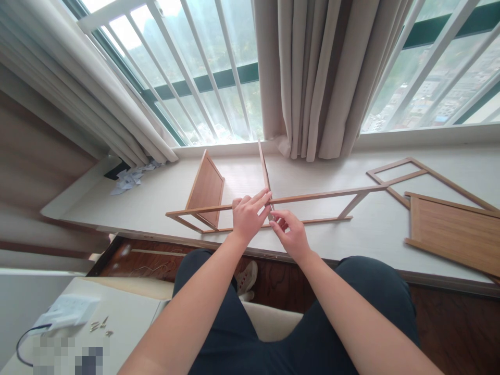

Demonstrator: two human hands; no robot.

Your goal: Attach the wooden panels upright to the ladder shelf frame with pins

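A brown wooden frame (328,196) stands on its long edge on the pale window ledge. One wooden panel (206,190) rises from its left part, and a second panel (264,165), seen nearly edge-on, meets it near the middle. My left hand (249,212) is closed on the frame's upper rail where the second panel joins. Just to its right, my right hand (289,232) pinches at the joint below the rail. A slim shiny piece shows by its fingertips, too small and covered to name.
To the right lie another wooden frame (406,179) and a wooden panel (457,229). Crumpled paper (130,179) rests at the ledge's left end. Several small metal screws (95,325) and a white power strip (70,311) are on the white table (128,317) at lower left. Curtains (308,78) hang behind.
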